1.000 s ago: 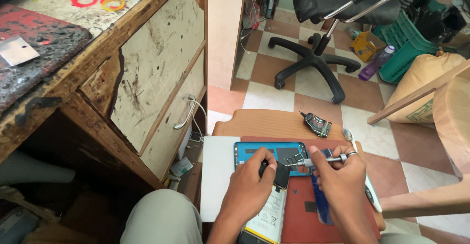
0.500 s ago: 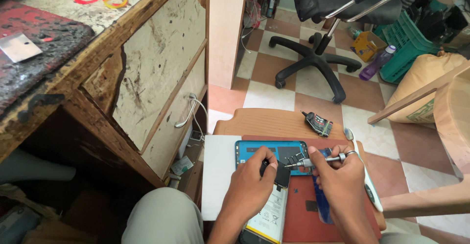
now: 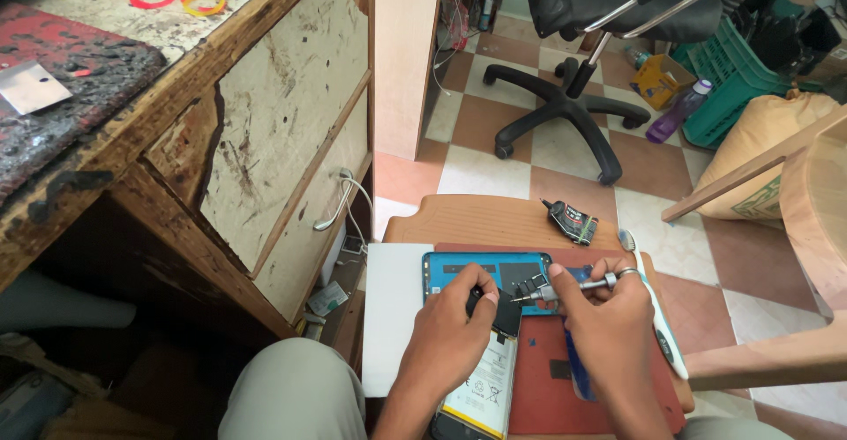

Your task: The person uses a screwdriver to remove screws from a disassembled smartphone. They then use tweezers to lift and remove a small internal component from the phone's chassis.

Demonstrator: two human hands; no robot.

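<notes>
Blue-framed opened phone [image 3: 483,274], one, under two hands: left hand [image 3: 452,343] pressing it, right hand [image 3: 603,321] pinching one screwdriver [image 3: 565,290].

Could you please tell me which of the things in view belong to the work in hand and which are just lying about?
In use: opened phone, screwdriver in right hand, left hand steadying the phone, red mat.
Lying about: toothbrush, small black part, office chair, purple bottle, green crate.
</notes>
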